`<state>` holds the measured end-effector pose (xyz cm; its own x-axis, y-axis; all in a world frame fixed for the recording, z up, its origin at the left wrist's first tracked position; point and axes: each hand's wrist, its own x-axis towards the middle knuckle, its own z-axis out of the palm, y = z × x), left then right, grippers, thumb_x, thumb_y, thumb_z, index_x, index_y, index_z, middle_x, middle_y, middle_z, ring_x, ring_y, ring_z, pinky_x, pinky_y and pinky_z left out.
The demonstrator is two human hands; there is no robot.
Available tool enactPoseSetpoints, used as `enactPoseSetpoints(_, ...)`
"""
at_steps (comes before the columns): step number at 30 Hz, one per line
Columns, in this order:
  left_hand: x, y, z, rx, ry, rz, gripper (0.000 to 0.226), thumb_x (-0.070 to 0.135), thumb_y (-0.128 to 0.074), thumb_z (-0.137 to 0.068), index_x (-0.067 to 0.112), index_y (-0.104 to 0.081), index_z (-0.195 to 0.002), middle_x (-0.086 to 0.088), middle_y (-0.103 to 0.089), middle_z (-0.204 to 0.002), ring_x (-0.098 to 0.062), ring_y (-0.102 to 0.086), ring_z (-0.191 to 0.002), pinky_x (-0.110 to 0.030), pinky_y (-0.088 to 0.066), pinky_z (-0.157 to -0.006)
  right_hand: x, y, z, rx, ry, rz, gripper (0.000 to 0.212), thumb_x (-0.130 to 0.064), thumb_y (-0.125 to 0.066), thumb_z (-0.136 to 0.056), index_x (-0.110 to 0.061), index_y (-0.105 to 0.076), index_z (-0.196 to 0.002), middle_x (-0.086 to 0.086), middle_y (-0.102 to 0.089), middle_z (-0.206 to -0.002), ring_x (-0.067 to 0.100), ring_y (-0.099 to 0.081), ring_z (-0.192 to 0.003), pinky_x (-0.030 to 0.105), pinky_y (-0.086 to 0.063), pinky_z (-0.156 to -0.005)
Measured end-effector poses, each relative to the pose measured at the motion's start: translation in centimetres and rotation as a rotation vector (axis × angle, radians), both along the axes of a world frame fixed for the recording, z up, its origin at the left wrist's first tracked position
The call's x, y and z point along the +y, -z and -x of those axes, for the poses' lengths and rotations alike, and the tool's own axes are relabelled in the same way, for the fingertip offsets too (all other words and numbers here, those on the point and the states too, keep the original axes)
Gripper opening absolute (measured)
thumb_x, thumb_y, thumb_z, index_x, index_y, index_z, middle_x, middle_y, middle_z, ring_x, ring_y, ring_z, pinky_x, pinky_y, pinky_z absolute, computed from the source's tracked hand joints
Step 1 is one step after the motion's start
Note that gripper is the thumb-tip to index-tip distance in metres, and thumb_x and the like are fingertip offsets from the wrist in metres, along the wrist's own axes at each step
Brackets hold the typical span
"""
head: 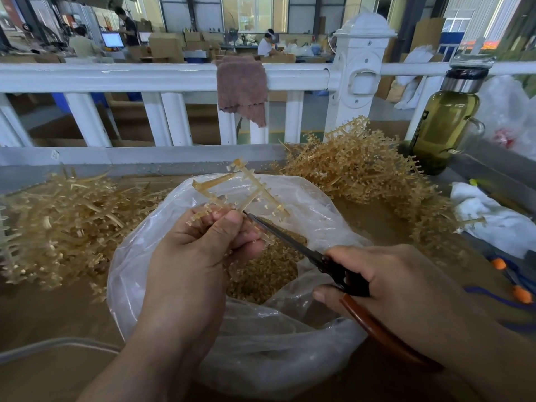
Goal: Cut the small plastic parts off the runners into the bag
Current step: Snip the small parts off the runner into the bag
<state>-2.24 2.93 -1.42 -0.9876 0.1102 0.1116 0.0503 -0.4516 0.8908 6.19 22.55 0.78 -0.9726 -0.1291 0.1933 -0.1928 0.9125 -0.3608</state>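
Runner [251, 183], pinched in the grip of the left hand [197, 248], stands over the bag [324, 210], while the grip of the right hand [400, 280] clamps scissors [290, 240] whose tip meets it.

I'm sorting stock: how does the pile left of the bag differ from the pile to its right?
The left pile lies low and spread out; the right pile is heaped higher. The left pile shows more long bare sticks; the right pile looks denser and bristlier. Both are tan plastic runners beside the bag.
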Motion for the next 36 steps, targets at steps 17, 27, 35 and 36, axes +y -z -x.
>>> enactPoseSetpoints(17, -0.4, 0.3, 0.3, 0.032, -0.012, 0.014, 0.026, 0.015, -0.059, -0.099, 0.018, -0.067, -0.074, -0.008, -0.065, -0.072, -0.02, -0.067, -0.068, -0.028, -0.057, -0.063, 0.8, 0.8, 0.4, 0.044, -0.036, -0.004, 0.031, -0.066, -0.056, -0.081, -0.034, -0.055, -0.082, -0.016, -0.055, -0.065, 0.003, -0.055, -0.066, 0.02, -0.037, -0.054)
enactPoseSetpoints(27, -0.7, 0.3, 0.4, 0.025, -0.1, 0.055, 0.025, 0.021, -0.062, -0.097, 0.023, -0.07, -0.074, -0.005, -0.069, -0.077, -0.019, -0.068, -0.074, -0.037, -0.053, -0.076, 0.3, 0.5, 0.1, 0.078, 0.009, -0.006, 0.032, -0.066, -0.056, -0.081, -0.035, -0.06, -0.089, -0.017, -0.057, -0.066, 0.002, -0.056, -0.067, 0.022, -0.041, -0.053)
enactPoseSetpoints(35, -0.2, 0.2, -0.1, 0.058, -0.06, 0.082, 0.012, 0.033, -0.069, -0.078, 0.027, -0.074, -0.069, -0.003, -0.07, -0.081, -0.016, -0.067, -0.078, -0.03, -0.054, -0.072, -0.4, 0.4, -0.1, 0.074, 0.024, -0.003, 0.042, -0.073, -0.043, -0.08, -0.036, -0.058, -0.093, -0.017, -0.058, -0.068, 0.001, -0.055, -0.067, 0.021, -0.043, -0.056)
enactPoseSetpoints(36, -0.2, 0.2, -0.1, 0.056, -0.052, 0.071, 0.012, 0.033, -0.069, -0.078, 0.027, -0.073, -0.069, -0.002, -0.069, -0.081, -0.015, -0.067, -0.078, -0.029, -0.054, -0.071, -0.3, 0.4, -0.1, 0.062, 0.028, -0.001, 0.044, -0.074, -0.042, -0.079, -0.035, -0.059, -0.094, -0.016, -0.059, -0.069, 0.002, -0.056, -0.067, 0.023, -0.044, -0.056)
